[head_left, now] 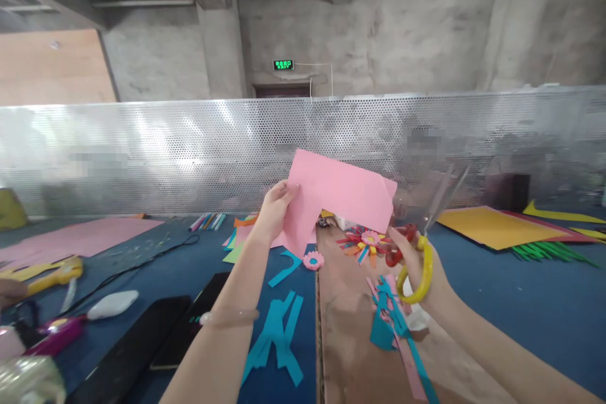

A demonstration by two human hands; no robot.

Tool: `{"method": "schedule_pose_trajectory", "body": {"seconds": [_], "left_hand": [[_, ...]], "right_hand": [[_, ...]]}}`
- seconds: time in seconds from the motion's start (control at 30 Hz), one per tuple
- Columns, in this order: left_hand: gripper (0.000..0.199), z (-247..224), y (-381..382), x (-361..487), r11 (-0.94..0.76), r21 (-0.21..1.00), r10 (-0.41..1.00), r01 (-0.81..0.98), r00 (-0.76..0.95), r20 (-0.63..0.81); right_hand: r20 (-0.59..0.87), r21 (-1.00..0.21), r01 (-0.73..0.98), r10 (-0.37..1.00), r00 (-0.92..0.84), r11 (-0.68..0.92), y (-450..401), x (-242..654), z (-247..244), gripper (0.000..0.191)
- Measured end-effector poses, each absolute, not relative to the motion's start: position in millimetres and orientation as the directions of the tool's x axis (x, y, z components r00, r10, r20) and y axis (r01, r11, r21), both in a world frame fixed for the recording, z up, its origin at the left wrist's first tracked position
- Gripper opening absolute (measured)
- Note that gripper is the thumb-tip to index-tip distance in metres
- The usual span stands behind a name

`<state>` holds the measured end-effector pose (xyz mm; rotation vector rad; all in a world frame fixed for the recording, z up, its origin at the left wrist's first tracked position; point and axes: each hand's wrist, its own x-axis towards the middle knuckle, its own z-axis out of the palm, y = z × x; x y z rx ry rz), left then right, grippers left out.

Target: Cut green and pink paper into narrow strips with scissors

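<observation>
Grips closed and raised, left hand pinches pink paper, right hand holds scissors.

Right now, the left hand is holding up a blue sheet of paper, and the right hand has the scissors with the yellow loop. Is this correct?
Not quite: the sheet is pink, not blue, as the head view shows. The left hand is holding it up, and the right hand has the scissors with the yellow loop.
</observation>
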<state>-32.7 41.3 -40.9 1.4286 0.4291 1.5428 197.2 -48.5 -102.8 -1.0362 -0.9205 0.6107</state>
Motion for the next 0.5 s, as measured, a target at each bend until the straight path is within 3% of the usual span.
{"method": "schedule_pose_trajectory", "body": {"seconds": [0.17,0.5], "left_hand": [[0.029,-43.7,38.4,-33.0,-0.450,0.823,0.819,-0.347,0.209,0.535],[0.028,-48.1,36.3,-32.2,-0.385,0.891,0.832,-0.239,0.328,0.447]], "right_hand": [[0.299,-0.854,-0.196,0.763,0.573,0.482,-47.4,200.7,-85.6,0.043],[0.324,-0.845,-0.236,0.810,0.488,0.480,-45.9,206.8,-88.7,0.037]]}}
